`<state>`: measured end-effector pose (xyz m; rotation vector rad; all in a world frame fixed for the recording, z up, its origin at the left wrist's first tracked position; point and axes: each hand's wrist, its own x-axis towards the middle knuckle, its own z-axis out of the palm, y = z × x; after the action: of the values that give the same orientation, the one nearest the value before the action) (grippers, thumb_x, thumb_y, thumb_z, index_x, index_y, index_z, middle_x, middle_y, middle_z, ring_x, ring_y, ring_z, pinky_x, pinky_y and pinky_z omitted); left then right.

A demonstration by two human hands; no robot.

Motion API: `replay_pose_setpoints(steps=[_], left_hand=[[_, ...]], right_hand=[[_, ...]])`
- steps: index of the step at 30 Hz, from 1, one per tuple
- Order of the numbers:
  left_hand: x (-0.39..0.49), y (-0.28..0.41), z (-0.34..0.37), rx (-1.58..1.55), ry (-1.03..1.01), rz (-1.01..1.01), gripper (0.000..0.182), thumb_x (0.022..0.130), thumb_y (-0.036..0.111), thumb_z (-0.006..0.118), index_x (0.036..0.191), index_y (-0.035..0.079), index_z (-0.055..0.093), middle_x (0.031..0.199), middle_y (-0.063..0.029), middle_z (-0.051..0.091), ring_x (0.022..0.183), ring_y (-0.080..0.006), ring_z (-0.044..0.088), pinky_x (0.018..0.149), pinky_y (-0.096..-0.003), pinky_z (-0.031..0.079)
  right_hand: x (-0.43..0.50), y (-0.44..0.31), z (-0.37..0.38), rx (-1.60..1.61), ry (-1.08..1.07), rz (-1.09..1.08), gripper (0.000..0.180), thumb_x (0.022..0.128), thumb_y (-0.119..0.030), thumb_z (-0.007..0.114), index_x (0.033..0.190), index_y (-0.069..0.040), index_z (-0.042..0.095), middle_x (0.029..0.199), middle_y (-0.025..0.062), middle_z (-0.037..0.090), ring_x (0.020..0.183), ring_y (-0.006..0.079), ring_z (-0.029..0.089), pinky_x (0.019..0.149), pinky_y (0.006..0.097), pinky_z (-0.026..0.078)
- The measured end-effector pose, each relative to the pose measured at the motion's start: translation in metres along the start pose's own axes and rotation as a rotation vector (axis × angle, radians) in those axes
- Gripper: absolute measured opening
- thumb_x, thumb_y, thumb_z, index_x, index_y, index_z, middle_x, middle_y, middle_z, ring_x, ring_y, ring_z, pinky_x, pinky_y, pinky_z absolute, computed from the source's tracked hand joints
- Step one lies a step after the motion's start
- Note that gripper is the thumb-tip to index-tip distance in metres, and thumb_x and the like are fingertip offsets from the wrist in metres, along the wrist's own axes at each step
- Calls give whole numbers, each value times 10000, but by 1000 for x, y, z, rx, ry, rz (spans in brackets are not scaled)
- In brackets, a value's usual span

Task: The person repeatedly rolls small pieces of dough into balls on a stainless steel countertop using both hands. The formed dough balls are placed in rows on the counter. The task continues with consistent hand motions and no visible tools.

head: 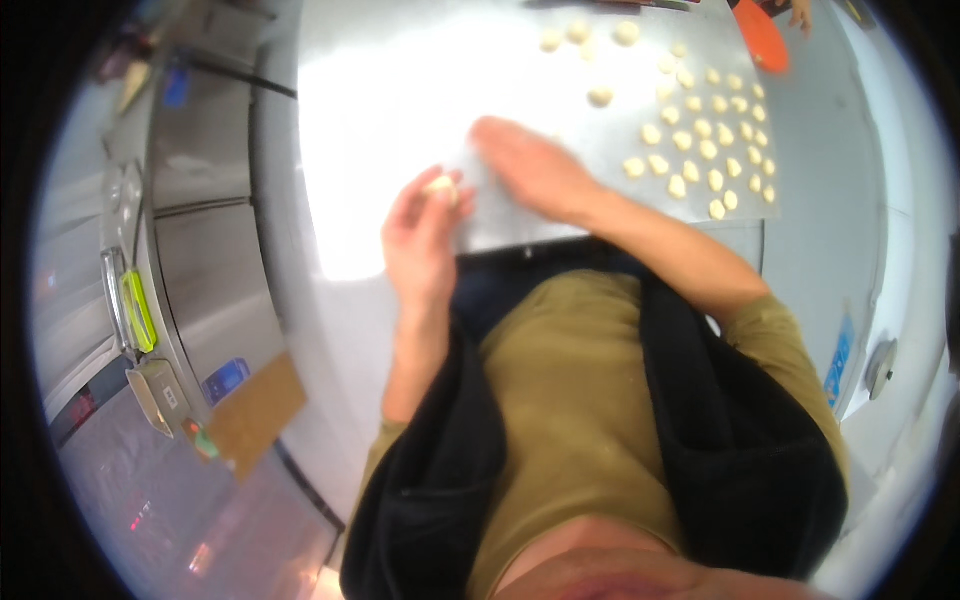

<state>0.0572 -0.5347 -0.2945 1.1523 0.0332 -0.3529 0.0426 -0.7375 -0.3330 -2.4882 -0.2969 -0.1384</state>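
Observation:
My left hand (421, 225) is raised over the near edge of the shiny metal table (495, 229). Its fingers are curled around a small pale piece of dough (442, 189). To its right, my right hand (534, 171) is stretched palm-down over the tabletop, blurred, with its fingers close together. Whether anything lies under that palm is hidden. Several small dough pieces (703, 148) are spread at the table's right end. Beyond my right hand sit larger rounded dough balls, among them one ball (600, 96) on its own.
At the upper right, another person's hand (801, 16) is near an orange flat object (761, 37). Along the left runs a metal counter with a lime-green handled utensil (139, 311), a metal container (156, 394) and a brown cardboard piece (259, 412).

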Motion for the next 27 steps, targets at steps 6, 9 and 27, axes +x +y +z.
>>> replay_pose_setpoints(steps=[6, 9, 27], left_hand=[[1, 3, 8, -9, 61, -98, 345, 987, 0, 605, 1316, -96, 571, 1196, -226, 672, 993, -281, 715, 859, -347, 607], [4, 8, 11, -94, 60, -32, 368, 989, -10, 585, 1340, -114, 547, 1268, -239, 637, 1087, -302, 689, 937, -366, 590], [3, 24, -35, -21, 138, 30, 290, 1049, 150, 586, 1251, -58, 589, 1193, -183, 681, 975, -259, 716, 834, -335, 613]], right_hand=[[0, 5, 11, -278, 174, 390, 570, 1006, -241, 545, 1415, 136, 419, 1559, 300, 352, 1499, 422, 273, 1239, 465, 252], [61, 8, 40, -105, 318, 330, 641, 1006, -271, 547, 1438, 170, 373, 1576, 325, 302, 1521, 441, 197, 1263, 473, 168], [125, 36, 12, -438, 107, 68, 458, 992, -118, 456, 1425, 22, 504, 1554, 185, 444, 1495, 337, 333, 1244, 463, 249]])
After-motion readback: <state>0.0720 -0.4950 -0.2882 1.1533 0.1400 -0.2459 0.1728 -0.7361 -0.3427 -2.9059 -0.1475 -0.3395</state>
